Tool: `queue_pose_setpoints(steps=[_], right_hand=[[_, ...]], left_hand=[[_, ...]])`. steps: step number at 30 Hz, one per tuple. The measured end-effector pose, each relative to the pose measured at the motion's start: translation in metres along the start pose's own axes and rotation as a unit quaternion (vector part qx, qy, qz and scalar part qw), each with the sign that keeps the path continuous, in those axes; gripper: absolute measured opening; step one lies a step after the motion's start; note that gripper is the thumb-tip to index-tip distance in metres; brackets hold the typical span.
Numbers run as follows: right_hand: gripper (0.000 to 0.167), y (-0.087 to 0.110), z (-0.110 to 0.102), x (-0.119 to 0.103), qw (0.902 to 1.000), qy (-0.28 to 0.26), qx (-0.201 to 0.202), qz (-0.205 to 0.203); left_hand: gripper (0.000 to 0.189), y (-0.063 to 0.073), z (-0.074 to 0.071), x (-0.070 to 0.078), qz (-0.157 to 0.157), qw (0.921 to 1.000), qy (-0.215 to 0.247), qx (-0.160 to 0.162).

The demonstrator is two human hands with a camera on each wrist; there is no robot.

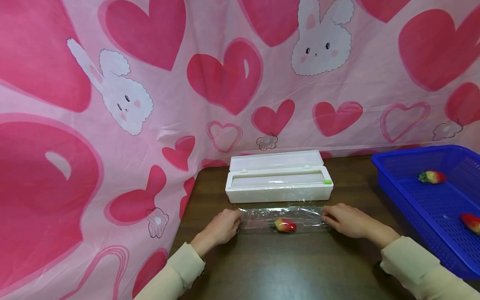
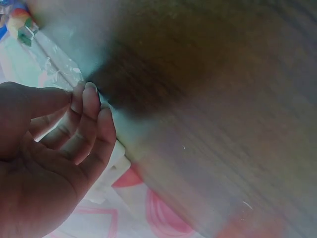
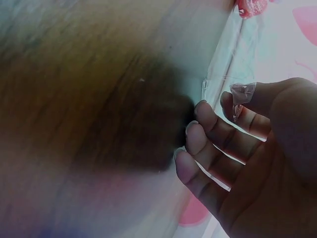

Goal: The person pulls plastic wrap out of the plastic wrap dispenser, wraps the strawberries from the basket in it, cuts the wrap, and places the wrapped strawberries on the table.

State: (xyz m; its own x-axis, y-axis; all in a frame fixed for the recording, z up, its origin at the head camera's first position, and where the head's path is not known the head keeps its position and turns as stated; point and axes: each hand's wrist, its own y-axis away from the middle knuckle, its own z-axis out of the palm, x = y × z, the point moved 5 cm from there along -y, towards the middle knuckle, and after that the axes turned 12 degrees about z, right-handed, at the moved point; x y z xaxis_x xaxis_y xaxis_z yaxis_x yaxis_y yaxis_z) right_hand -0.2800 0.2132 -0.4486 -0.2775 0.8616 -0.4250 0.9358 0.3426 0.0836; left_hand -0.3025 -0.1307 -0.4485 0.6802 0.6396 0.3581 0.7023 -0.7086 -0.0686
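A sheet of clear plastic wrap (image 1: 258, 217) stretches between my two hands over the dark table. Under or inside the film lies a red and yellow strawberry (image 1: 286, 225) with green leaves; the head view does not show how far it is wrapped. My left hand (image 1: 225, 227) pinches the wrap's left end between thumb and fingers, as the left wrist view also shows. At the opposite end, my right hand (image 1: 346, 221) pinches the film, and a crumpled bit of wrap (image 3: 242, 92) clings to the thumb in the right wrist view.
Behind the film stands a white wrap dispenser (image 1: 277, 195) with its lid raised and a green slider (image 1: 328, 181) at its right end. A blue plastic basket (image 1: 397, 208) on the right holds two strawberries (image 1: 435, 177). A pink heart-patterned cloth (image 1: 225, 83) hangs behind the table (image 1: 277, 266).
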Motion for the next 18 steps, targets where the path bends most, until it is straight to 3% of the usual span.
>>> queue_pose_setpoints(steps=[18], right_hand=[[0.016, -0.0011, -0.0010, 0.0048, 0.9998, -0.005, 0.000, -0.017]], left_hand=[[0.007, 0.0038, -0.0042, 0.0007, 0.047, 0.9979, -0.026, 0.036]])
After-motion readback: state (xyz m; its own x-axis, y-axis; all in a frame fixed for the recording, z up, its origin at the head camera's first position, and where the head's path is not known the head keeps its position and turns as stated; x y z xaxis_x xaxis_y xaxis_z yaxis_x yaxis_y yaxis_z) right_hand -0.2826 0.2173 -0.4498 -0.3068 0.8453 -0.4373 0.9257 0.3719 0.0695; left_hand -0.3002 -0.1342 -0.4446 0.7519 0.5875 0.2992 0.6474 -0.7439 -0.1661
